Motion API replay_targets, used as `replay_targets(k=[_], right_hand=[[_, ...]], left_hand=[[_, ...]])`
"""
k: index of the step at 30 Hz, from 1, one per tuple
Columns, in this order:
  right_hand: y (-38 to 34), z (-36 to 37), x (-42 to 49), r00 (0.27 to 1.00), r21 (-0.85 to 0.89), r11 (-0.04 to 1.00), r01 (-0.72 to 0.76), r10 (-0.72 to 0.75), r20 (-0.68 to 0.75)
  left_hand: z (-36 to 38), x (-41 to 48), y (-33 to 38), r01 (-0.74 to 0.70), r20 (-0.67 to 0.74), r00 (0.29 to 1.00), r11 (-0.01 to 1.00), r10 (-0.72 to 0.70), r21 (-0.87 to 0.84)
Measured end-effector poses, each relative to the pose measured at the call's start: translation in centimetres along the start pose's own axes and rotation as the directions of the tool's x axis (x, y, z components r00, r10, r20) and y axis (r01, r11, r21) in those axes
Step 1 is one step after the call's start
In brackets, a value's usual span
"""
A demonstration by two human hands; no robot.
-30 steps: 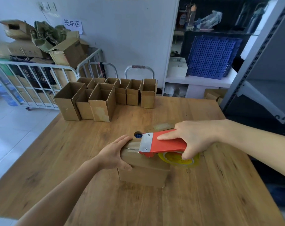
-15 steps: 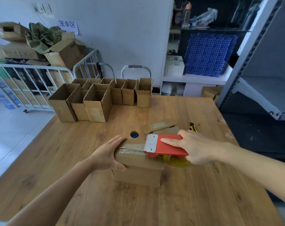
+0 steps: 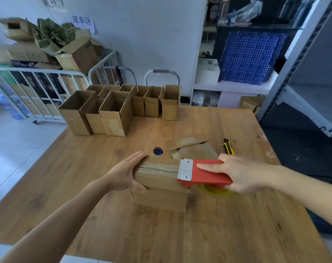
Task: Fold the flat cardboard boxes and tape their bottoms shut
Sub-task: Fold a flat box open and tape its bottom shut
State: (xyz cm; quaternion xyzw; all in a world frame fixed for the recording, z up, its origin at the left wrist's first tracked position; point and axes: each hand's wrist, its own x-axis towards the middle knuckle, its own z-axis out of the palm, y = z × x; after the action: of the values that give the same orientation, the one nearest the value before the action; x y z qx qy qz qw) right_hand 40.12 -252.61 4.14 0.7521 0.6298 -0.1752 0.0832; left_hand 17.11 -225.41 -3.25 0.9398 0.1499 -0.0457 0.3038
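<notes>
Because the red plastic tape dispenser (image 3: 209,174) lies over it, the yellowish tape roll (image 3: 218,192) shows only as a sliver beneath. How the right hand (image 3: 244,174) closes underneath is also hidden. Both forearms are cut off by the picture's edges.

On the wooden tabletop (image 3: 81,177) I count:
- one upright brown cardboard box (image 3: 161,196)
- one flat cardboard blank (image 3: 191,149) lying just behind it
- one yellow-and-black utility knife (image 3: 228,147) beside the blank
- one round hole (image 3: 158,151) showing blue
- perhaps nine open folded boxes (image 3: 114,114) clustered at the far left; the back row overlaps, so that number is unsure

The brown cardboard box stands near the tabletop's middle. A strip of clear tape (image 3: 157,168) runs along its top seam from the left end to the dispenser's toothed metal blade (image 3: 185,169), which sits over the box's right end.

The left hand (image 3: 123,173) clasps the box's left end, with its fingers (image 3: 138,156) laid nearly straight over the far top edge and the thumb curled onto the near face. The right hand grasps the dispenser, with the forefinger stretched flat along the red top toward the blade.
</notes>
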Motion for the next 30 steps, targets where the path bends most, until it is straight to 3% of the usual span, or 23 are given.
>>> replay_targets(k=[2, 5, 9, 17, 20, 30], right_hand=[[0.0, 0.1, 0.2, 1.000, 0.020, 1.000, 0.001, -0.001, -0.007], [0.0, 0.3, 0.3, 1.000, 0.018, 1.000, -0.010, 0.011, -0.016], [0.0, 1.0, 0.2, 0.998, 0.005, 1.000, -0.010, 0.010, -0.059], [1.5, 1.4, -1.5, 1.000, -0.062, 0.998, 0.020, -0.021, -0.017], [2.9, 2.4, -3.5, 0.997, -0.016, 0.999, -0.049, 0.050, 0.050], [4.1, 4.3, -3.2, 0.995, 0.135, 0.986, -0.096, 0.098, -0.010]], left_hand=[[-0.3, -0.1, 0.3, 0.003, 0.021, 1.000, 0.989, -0.006, 0.149], [0.6, 0.4, 2.5, -0.001, 0.041, 0.999, 0.850, -0.024, 0.527], [4.0, 2.3, 6.3, -0.086, 0.032, 0.996, 0.846, 0.081, 0.526], [4.3, 2.5, 6.0, -0.115, 0.012, 0.991, 0.794, 0.134, 0.597], [4.2, 2.5, 6.0, -0.115, 0.033, 0.992, 0.790, 0.120, 0.602], [4.1, 2.7, 5.9, -0.123, 0.079, 0.992, 0.793, 0.094, 0.597]])
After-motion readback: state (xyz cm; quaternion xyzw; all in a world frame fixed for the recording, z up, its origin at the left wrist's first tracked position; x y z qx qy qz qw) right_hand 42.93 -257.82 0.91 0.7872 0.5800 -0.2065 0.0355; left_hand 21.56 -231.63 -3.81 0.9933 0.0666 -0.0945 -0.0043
